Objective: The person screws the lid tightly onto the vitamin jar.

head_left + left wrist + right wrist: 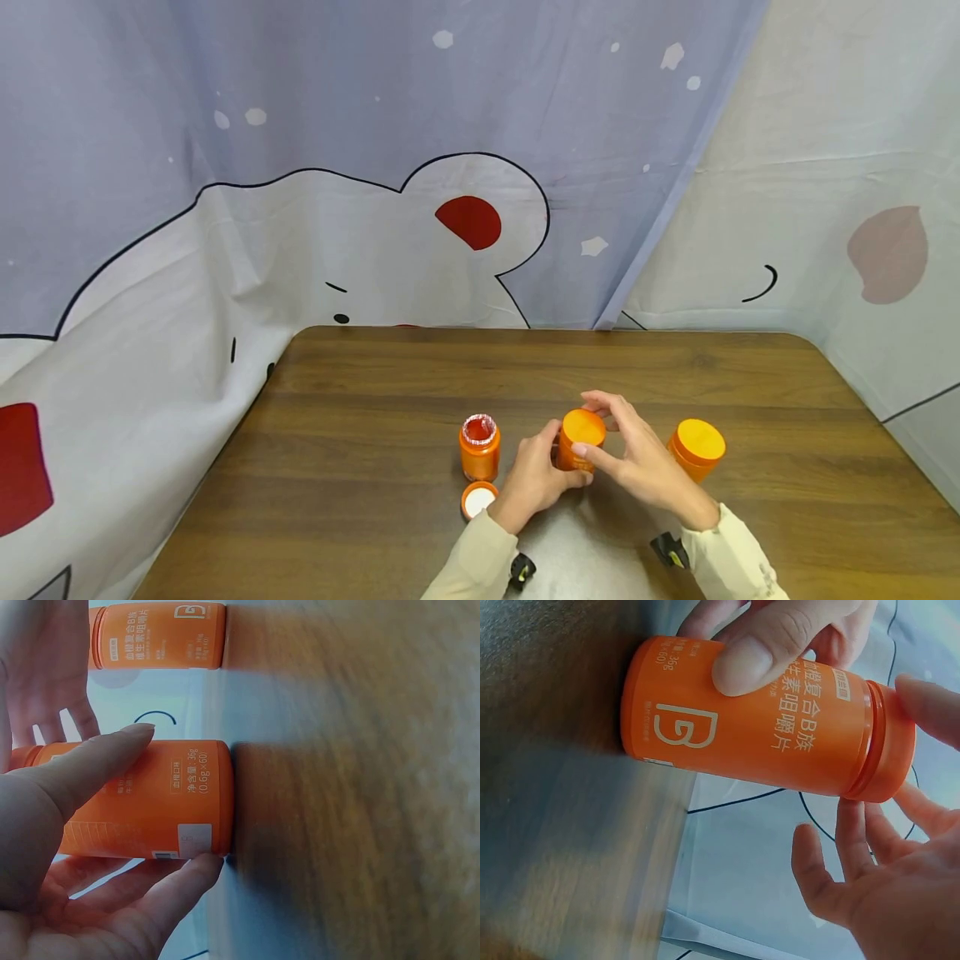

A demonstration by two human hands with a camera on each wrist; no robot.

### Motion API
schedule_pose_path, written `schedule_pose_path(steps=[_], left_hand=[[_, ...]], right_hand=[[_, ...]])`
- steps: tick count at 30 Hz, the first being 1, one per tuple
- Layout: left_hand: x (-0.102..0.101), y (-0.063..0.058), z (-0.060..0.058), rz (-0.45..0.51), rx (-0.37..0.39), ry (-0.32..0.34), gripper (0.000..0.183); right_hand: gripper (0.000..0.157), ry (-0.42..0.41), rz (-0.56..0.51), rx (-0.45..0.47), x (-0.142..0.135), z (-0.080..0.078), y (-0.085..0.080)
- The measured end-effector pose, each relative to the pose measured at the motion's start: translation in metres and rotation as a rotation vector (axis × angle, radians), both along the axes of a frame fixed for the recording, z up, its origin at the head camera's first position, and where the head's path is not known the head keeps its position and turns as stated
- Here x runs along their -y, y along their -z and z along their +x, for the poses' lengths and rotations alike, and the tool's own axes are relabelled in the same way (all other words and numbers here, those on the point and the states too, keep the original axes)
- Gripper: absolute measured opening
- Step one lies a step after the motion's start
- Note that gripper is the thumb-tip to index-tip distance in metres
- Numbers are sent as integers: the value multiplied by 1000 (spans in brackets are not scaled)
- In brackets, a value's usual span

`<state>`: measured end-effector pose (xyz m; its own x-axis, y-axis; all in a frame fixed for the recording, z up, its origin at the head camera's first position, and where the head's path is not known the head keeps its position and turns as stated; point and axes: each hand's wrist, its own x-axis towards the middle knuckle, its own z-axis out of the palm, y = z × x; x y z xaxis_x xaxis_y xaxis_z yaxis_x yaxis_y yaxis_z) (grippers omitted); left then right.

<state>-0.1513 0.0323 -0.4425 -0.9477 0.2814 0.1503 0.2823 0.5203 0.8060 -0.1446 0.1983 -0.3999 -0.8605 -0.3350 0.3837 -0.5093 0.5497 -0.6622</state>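
Observation:
Between both hands an orange pill bottle [750,739] stands upright on the wooden table. Its label carries white lettering and a large B. My left hand [534,477] grips the bottle's body, thumb on one side and fingers on the other, as the left wrist view shows. At the top, my right hand [643,468] holds the orange screw lid [584,426] at its edge between thumb and fingers. That lid sits on the bottle's neck. Left of the hands is a second orange bottle [480,461], uncapped, with torn foil around its mouth.
A loose orange cap [480,500] lies in front of the uncapped bottle, white inner face up. To the right of my right hand stands another lidded orange bottle [698,447]. A printed curtain [375,250] hangs behind the wooden table [337,467].

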Motion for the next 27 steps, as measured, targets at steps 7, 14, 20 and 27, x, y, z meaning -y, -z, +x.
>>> schedule_pose_path(steps=[7, 14, 20, 27], left_hand=[[0, 0, -1, 1, 13, 0, 51], [0, 1, 0, -12, 3, -5, 52], [0, 0, 0, -19, -7, -5, 54], [0, 0, 0, -18, 15, -6, 52]], right_hand=[[65, 48, 10, 69, 2, 2, 0], [73, -52, -41, 102, 4, 9, -16], [73, -131, -77, 109, 6, 14, -24], [67, -52, -48, 94, -1, 2, -2]])
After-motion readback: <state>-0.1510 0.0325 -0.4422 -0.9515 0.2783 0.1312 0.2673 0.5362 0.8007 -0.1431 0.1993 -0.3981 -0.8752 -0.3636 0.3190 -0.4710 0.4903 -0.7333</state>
